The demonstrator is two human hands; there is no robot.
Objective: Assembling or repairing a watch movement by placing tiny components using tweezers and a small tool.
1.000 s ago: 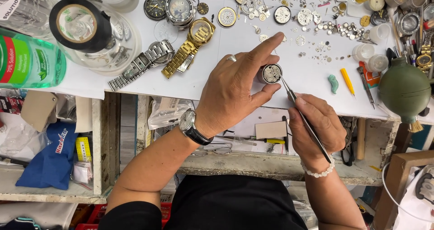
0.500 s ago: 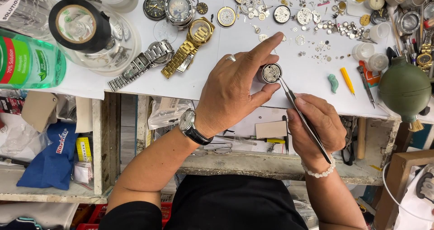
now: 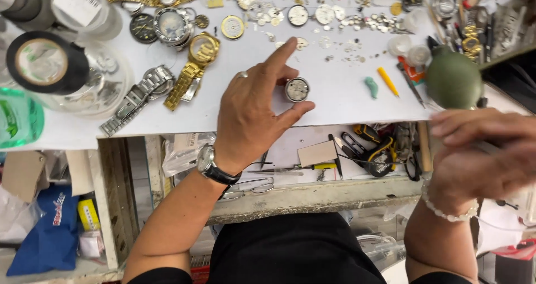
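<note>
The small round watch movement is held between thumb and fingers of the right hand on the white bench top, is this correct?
Not quite. The head view shows the left hand, the one with the wristwatch, holding the small round watch movement between thumb and fingers on the white bench top. The right hand is off to the side, blurred, near the green rubber blower.

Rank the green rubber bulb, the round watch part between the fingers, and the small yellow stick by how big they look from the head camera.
1. Green rubber bulb, largest.
2. Round watch part, in the left hand.
3. Yellow stick: longer but far thinner, so this ranking is unsure.
</note>
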